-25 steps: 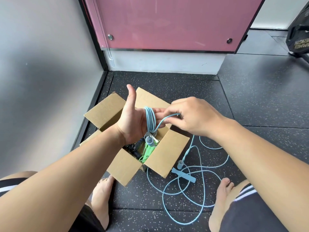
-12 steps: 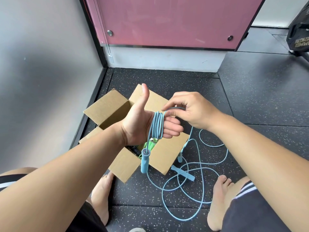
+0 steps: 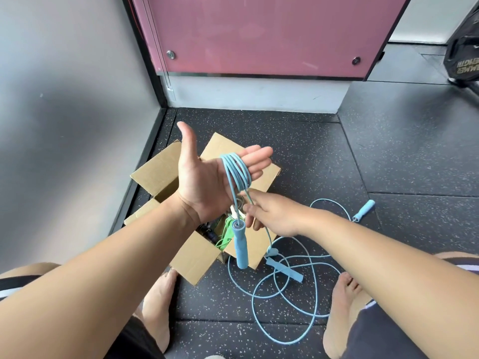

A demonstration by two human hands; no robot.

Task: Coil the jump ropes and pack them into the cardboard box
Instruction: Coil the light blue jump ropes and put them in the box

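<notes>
Blue rope [image 3: 236, 172] sits in several loops round the fingers of the left hand [image 3: 204, 177], held palm-up above the box [image 3: 153, 174]. Fingers straight, thumb sticking up, grip wide, so the loops just hang on the fingers. One handle [image 3: 239, 246] dangles straight down from the loops in front of the box's near wall, clear of the floor [image 3: 388, 151]. Just below and to the right, the right hand [image 3: 274, 216] shows its back to the camera, fingers curled, grip narrow, pinching the strand that drops from the loops; exact fingertip contact partly hidden. From that grip the strand runs down to the floor, where the rest of the rope lies loose in overlapping loops between the feet. Far handle [image 3: 364, 208] lies on the floor well right of the box. Flat blue piece [image 3: 286, 269] lies among the loops near the box's right corner; can't tell what it is. Cardboard box is open, flaps out, on the floor in the corner by the grey wall [image 3: 64, 99] and pink panel [image 3: 259, 35]. Inside it are a green rope [image 3: 228, 230] and a black rope [image 3: 210, 233], partly hidden by the left wrist. Bare left foot [image 3: 158, 307] is just beside the box's near corner, and the right foot [image 3: 342, 312] is just beside the outer loop. Black bag [image 3: 464, 45] is cut off at the top right edge.
</notes>
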